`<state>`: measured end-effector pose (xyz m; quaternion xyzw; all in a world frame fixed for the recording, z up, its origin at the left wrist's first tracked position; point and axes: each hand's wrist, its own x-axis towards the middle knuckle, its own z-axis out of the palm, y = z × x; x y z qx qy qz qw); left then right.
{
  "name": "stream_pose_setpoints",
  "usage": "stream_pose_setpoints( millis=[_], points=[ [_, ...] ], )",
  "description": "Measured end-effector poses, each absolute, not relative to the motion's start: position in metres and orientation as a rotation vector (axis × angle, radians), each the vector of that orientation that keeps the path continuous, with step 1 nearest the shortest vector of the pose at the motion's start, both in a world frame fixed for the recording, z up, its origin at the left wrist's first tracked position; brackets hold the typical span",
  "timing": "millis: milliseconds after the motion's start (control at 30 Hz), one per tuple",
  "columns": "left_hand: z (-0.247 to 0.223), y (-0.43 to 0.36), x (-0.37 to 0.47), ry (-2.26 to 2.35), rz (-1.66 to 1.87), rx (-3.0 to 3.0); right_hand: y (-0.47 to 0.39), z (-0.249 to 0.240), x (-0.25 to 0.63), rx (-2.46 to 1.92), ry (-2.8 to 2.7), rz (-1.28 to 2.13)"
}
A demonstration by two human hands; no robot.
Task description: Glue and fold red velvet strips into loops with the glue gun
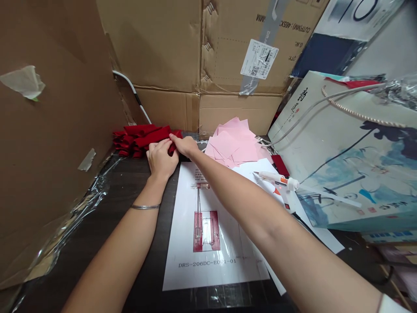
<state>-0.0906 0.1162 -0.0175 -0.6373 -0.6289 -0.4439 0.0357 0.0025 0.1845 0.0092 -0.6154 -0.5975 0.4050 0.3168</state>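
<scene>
A pile of folded red cloth pieces (133, 134) lies against the cardboard at the far left of the table. Curled fingers of my left hand (163, 160) press around the pile's right end. My right hand (185, 145) reaches in from the right, its thumb and fingers closed at the same end of the red cloth. The fingertips are partly hidden, so I cannot tell how many pieces are gripped. Right of my hands is a heap of pink paper squares (230, 143). A printed sheet (182, 243) with a picture of a red item lies below my right forearm.
A white glue gun (286, 189) rests on papers at the right, its cord running behind. Beside it stands a large patterned paper bag (342, 161). Cardboard walls (156, 48) close off the back and left. A small dark red piece (280, 165) leans near the bag.
</scene>
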Motion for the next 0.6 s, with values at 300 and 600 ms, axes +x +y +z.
stream_pose_setpoints(
  millis=[300, 600],
  points=[
    [-0.022, 0.124, -0.095, -1.805, -1.842, -1.804, 0.181, 0.013, -0.003, -1.679, -1.5, 1.191],
    [-0.02, 0.124, -0.095, -1.73, -1.956, -1.771, 0.19, -0.002, 0.002, -1.596, -1.531, 1.242]
  ],
)
